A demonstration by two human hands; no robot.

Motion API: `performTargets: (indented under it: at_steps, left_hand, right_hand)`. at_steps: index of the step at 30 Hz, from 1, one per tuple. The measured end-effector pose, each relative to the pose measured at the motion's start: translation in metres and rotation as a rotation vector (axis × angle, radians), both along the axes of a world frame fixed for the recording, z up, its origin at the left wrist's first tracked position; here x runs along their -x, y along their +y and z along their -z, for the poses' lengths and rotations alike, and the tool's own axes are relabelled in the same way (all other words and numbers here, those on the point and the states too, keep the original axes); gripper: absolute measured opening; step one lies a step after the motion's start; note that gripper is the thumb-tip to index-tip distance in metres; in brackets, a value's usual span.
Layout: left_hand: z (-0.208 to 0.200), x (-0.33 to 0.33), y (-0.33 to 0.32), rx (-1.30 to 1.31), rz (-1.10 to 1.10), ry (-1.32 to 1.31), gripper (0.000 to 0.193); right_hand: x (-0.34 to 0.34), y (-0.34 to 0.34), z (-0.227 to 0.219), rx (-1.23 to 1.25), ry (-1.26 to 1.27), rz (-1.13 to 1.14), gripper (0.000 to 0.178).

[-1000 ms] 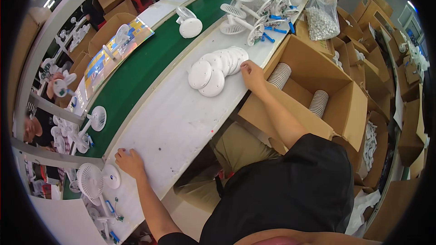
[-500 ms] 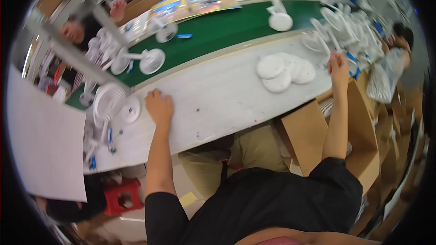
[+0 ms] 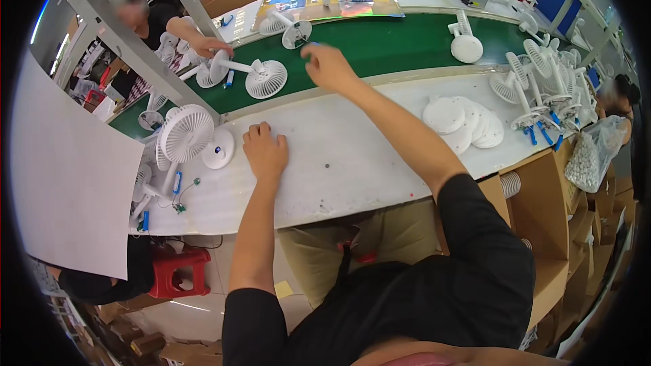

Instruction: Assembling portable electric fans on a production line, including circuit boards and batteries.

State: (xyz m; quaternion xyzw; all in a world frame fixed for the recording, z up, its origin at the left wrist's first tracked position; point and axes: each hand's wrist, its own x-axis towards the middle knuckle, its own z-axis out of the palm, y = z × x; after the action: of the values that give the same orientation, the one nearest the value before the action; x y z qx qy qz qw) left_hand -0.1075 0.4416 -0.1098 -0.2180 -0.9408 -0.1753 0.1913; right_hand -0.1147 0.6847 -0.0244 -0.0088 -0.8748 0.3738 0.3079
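Note:
My right hand (image 3: 330, 69) reaches out over the green belt (image 3: 380, 44), thumb and fingers apart. Its fingertips are close to a small white fan whose round base (image 3: 297, 34) shows a circuit board; a bit of blue shows beside the fingers. I see no firm hold on it. My left hand (image 3: 265, 152) rests on the white worktable (image 3: 366, 156) with its fingers loosely spread and nothing in them. Just left of it stand a white fan (image 3: 186, 134) and a round white base (image 3: 218, 149). Another fan (image 3: 266, 79) lies on the belt between my hands and a co-worker's hand (image 3: 209, 45).
Round white discs (image 3: 444, 115) overlap on the table's right side. Beyond them, several fans (image 3: 539, 61) with blue batteries are heaped. Another fan (image 3: 466, 47) lies on the belt. An open carton (image 3: 536, 210) stands at my right, and a grey post (image 3: 129, 34) rises at the left.
My right hand has left the fan heap at the right and crossed to the belt's middle. The view has shifted. A co-worker's hand has come down beside a fan on the belt.

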Motion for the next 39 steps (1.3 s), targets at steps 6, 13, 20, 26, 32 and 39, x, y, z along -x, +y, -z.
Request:
performTargets:
  at_steps: [6, 13, 20, 26, 32, 39]
  left_hand:
    - [0.000, 0.004, 0.018, -0.019, 0.039, 0.004, 0.029]
    - [-0.009, 0.006, 0.009, -0.007, 0.009, -0.034, 0.035]
    - [-0.005, 0.016, 0.010, -0.014, 0.020, 0.023, 0.030]
    - [-0.002, 0.019, -0.020, -0.150, 0.073, -0.268, 0.034]
    - [-0.080, -0.119, 0.010, -0.958, 0.471, -0.548, 0.030]
    - [-0.138, -0.197, 0.006, -0.915, 0.569, -0.330, 0.025]
  right_hand:
    - [0.176, 0.105, 0.046, -0.412, -0.046, 0.386, 0.026]
    - [0.213, 0.119, 0.036, -0.195, -0.315, -0.109, 0.018]
    - [0.116, 0.106, -0.028, 0.002, -0.198, -0.144, 0.011]
    - [-0.049, 0.029, -0.067, 0.575, -0.060, -0.178, 0.006]
    - [-0.194, -0.048, -0.059, 0.932, 0.169, 0.078, 0.011]
    - [-0.259, -0.112, -0.052, 1.055, 0.312, 0.080, 0.015]
